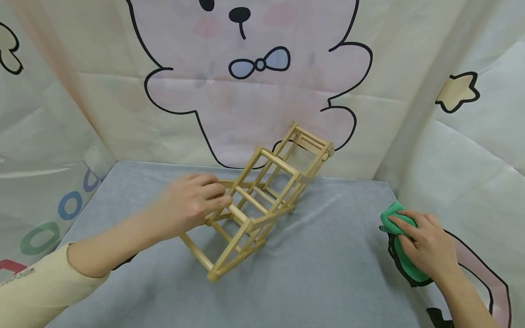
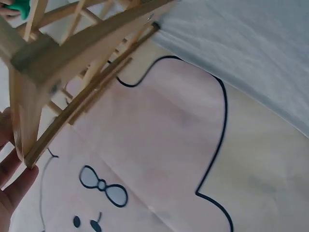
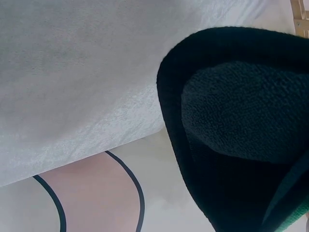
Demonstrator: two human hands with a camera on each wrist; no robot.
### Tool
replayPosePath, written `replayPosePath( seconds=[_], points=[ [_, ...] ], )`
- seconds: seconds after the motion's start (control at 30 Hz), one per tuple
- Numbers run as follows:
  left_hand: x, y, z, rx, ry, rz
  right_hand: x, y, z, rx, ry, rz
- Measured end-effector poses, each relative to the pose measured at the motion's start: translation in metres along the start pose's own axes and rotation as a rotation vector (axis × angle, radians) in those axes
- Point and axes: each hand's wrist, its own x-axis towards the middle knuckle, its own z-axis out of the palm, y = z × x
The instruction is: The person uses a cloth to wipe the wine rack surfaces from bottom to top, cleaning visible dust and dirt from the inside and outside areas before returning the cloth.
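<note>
My left hand (image 1: 193, 205) grips the near left side of a light wooden folding rack (image 1: 280, 162) built of slats and round rods. The rack stands tilted, its far end raised toward the back wall. In the left wrist view, fingertips (image 2: 21, 186) press against a corner of the wooden frame (image 2: 29, 111). At the right, my right hand (image 1: 430, 248) pinches a bunched green cloth (image 1: 406, 262) with a dark border, which hangs beside the table's right edge. The right wrist view shows the cloth (image 3: 241, 111) up close, dark and shadowed, covering most of the hand.
A grey-blue cloth covers the table (image 1: 328, 273). Behind it rises a backdrop (image 1: 262, 100) printed with a pink cartoon animal and a bow tie. Printed side sheets stand at the left and right, one with a star (image 1: 457, 91). A dark object (image 1: 439, 316) shows at the lower right.
</note>
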Motion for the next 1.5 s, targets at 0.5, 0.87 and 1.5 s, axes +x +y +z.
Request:
replayPosePath(
  seconds=[0.5, 0.87, 1.5],
  points=[
    [-0.014, -0.073, 0.015, -0.014, 0.049, 0.028, -0.001, 0.004, 0.004, -0.010, 0.032, -0.023],
    [-0.021, -0.097, 0.027, 0.036, 0.084, -0.011, 0.001, 0.002, 0.006, -0.004, 0.041, -0.033],
    [-0.021, -0.074, 0.016, 0.031, 0.098, -0.121, 0.005, -0.004, 0.007, 0.003, 0.038, -0.033]
  ],
)
